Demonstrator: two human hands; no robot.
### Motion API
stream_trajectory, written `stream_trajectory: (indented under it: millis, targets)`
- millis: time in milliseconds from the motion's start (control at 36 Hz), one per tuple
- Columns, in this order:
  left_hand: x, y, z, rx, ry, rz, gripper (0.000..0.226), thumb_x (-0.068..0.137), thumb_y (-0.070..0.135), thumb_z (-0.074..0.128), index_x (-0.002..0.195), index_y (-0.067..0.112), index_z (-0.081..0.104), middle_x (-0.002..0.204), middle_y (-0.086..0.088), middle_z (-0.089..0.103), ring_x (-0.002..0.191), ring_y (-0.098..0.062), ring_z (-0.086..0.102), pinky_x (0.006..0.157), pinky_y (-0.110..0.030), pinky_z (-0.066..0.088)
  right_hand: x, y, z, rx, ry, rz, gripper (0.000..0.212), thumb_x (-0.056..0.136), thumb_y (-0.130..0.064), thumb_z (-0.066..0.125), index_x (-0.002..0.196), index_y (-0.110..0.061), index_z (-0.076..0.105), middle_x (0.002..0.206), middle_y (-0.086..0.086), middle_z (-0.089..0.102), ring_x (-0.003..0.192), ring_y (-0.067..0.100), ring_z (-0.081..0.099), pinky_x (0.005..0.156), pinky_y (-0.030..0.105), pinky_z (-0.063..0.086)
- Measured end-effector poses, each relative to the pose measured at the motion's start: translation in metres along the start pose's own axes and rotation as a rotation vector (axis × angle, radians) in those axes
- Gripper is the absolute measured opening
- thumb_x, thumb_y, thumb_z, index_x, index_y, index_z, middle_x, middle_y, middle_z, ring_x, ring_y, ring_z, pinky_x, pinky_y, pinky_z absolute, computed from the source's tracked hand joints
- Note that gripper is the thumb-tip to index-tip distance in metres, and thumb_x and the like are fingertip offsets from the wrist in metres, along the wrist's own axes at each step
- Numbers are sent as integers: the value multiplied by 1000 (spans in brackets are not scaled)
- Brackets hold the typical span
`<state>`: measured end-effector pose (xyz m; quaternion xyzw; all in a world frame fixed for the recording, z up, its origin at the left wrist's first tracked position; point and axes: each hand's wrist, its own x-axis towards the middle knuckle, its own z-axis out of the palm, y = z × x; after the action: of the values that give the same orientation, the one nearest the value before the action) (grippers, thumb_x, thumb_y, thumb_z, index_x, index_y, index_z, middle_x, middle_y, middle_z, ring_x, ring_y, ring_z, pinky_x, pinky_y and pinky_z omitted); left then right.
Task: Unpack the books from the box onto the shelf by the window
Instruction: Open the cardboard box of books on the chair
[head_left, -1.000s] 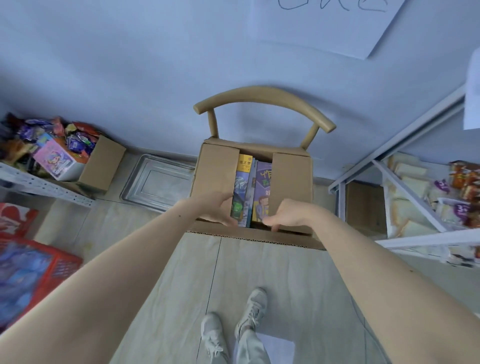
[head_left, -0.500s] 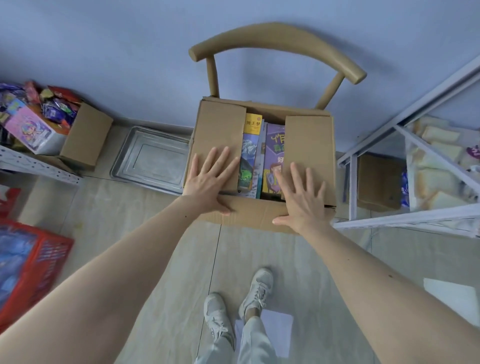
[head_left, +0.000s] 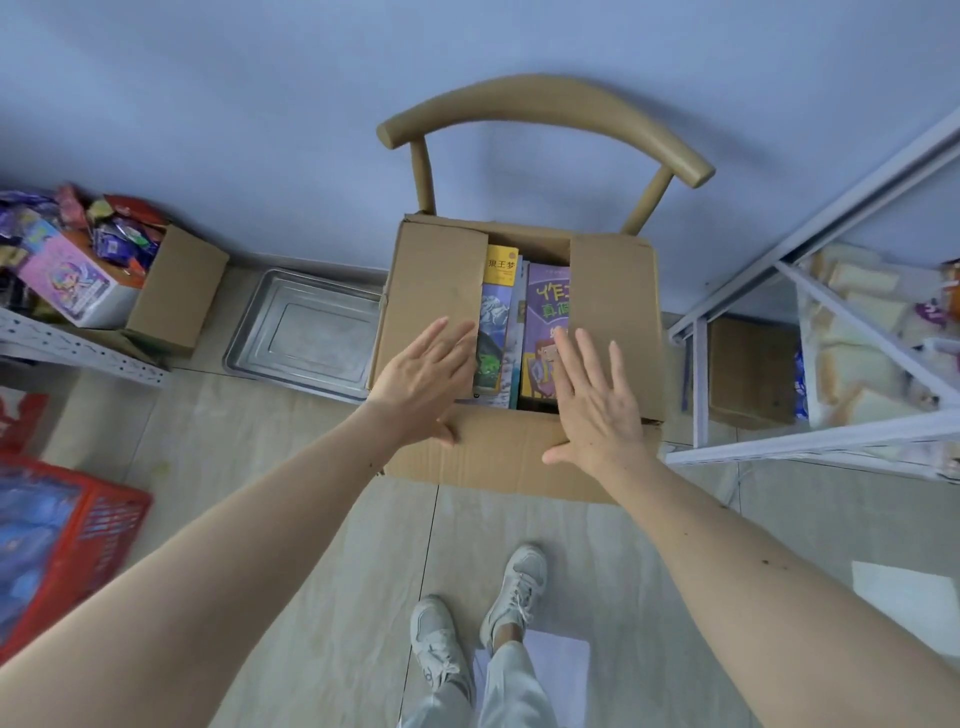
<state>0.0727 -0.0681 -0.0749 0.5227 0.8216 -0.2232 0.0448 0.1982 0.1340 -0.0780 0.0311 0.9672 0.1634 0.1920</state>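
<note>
A cardboard box (head_left: 613, 280) rests on a wooden chair (head_left: 545, 106) against the blue wall. Its two side flaps are half folded in, leaving a gap where books stand: a yellow-topped book (head_left: 497, 291) and a purple book (head_left: 545, 312). My left hand (head_left: 423, 379) lies flat with fingers spread on the left flap. My right hand (head_left: 595, 400) lies flat with fingers spread over the right flap and the purple book's lower corner. The box's near flap (head_left: 498, 457) hangs down toward me. Neither hand holds anything.
A white metal shelf (head_left: 810, 441) with bread packs stands at the right. A metal tray (head_left: 306, 332) lies on the floor left of the chair. A snack-filled carton (head_left: 176, 291) and a red crate (head_left: 72, 540) are at the left. My shoes (head_left: 478, 618) are below.
My hands went from gripping the flap edges with curled fingers to lying flat and spread on the flaps. The view tilted down and closer to the box.
</note>
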Motion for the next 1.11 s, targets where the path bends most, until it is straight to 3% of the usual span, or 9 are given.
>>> stream_trajectory:
  millis: [167, 389, 444, 528, 611, 667, 750, 944, 1111]
  targets:
    - [-8, -4, -19, 49, -100, 187, 118, 68, 78, 63, 155, 20, 8, 164, -8, 4, 149, -34, -10, 115, -52, -15, -11, 5, -34, 15, -36, 4, 124, 72, -93, 25, 146, 3, -3, 161, 23, -9, 148, 36, -18, 118, 57, -10]
    - [3, 1, -67, -29, -63, 155, 64, 97, 60, 34, 134, 11, 52, 138, -8, 53, 141, -30, 32, 122, -44, 5, -17, 11, -73, -123, -148, 148, 105, 85, -82, 13, 154, -2, 10, 162, 23, 9, 150, 40, -5, 116, 55, -12]
    - [8, 0, -82, -58, -46, 52, 47, 99, 50, 41, 121, 13, 62, 123, -5, 63, 123, -24, 52, 121, -41, 16, -19, 15, -82, -197, -216, 173, 97, 88, -80, 15, 152, -8, 27, 161, 20, 18, 149, 41, -2, 115, 57, -15]
    - [12, -8, -93, 67, -197, -114, 26, 93, 34, 57, 112, 18, 67, 111, 1, 69, 116, -20, 56, 120, -42, 13, -20, 24, -88, -268, -301, 206, 91, 89, -78, 15, 146, -14, 44, 158, 15, 30, 149, 41, 3, 112, 59, -17]
    - [11, -19, -90, 131, -426, -227, 30, 94, 37, 52, 118, 23, 66, 113, 4, 68, 119, -20, 55, 119, -51, 0, -22, 36, -90, -281, -351, 279, 99, 86, -81, 11, 147, -9, 41, 156, 17, 34, 148, 42, 9, 113, 59, -16]
    - [9, -24, -81, 117, -500, -292, 50, 94, 48, 46, 138, 25, 52, 136, -3, 57, 123, -28, 51, 115, -57, 6, -23, 43, -86, -233, -368, 326, 103, 85, -82, 10, 149, -4, 35, 155, 20, 34, 147, 43, 15, 114, 61, -12]
    - [4, -27, -64, -67, -506, -509, 85, 89, 73, 32, 156, 27, 7, 160, -20, 16, 143, -45, 19, 112, -65, 11, -20, 52, -74, -81, -403, 451, 110, 82, -86, 17, 155, -3, 16, 158, 25, 22, 147, 47, 12, 117, 61, -2]
    - [11, -28, -11, -456, -443, -685, 84, 87, 78, 27, 153, 39, -8, 161, -13, -16, 145, -49, -5, 106, -69, 22, 6, 58, -27, 145, -437, 563, 115, 79, -87, 29, 156, -8, 1, 160, 28, 0, 142, 55, 17, 115, 60, 14]
    - [26, -22, 25, -654, -279, -761, 87, 88, 75, 23, 153, 32, -15, 160, -21, -6, 131, -47, 36, 94, -52, 44, 24, 62, 13, 576, -318, 673, 128, 72, -87, 45, 154, -6, -11, 158, 29, 12, 138, 43, 35, 106, 48, 40]
